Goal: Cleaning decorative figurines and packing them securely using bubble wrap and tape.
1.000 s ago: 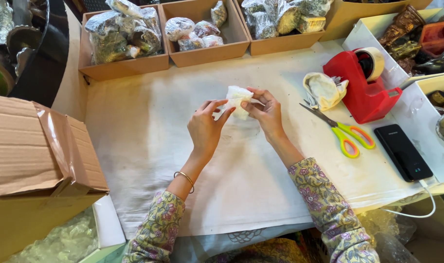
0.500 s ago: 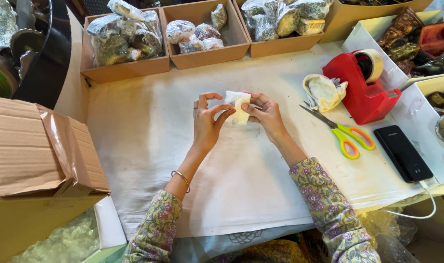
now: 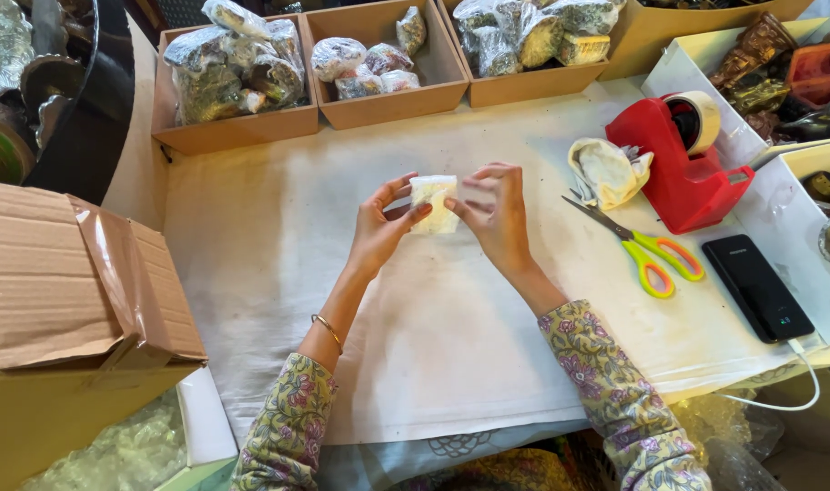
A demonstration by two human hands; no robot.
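Floral sleeves come in from the bench's near edge. Left hand (image 3: 378,232) and right hand (image 3: 497,218) pinch a small white wrapped packet (image 3: 433,203) between fingertips, held over the middle of the white cloth-covered bench (image 3: 278,273). Along the far edge sit cardboard trays (image 3: 392,100) of crinkly plastic-wrapped bundles.

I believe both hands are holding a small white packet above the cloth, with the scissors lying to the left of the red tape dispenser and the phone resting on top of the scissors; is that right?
Not quite: the phone is not on the scissors; it lies apart, to their right, as the head view shows. Both hands, left and right, do hold the white packet above the cloth, and the scissors lie left of the tape dispenser.
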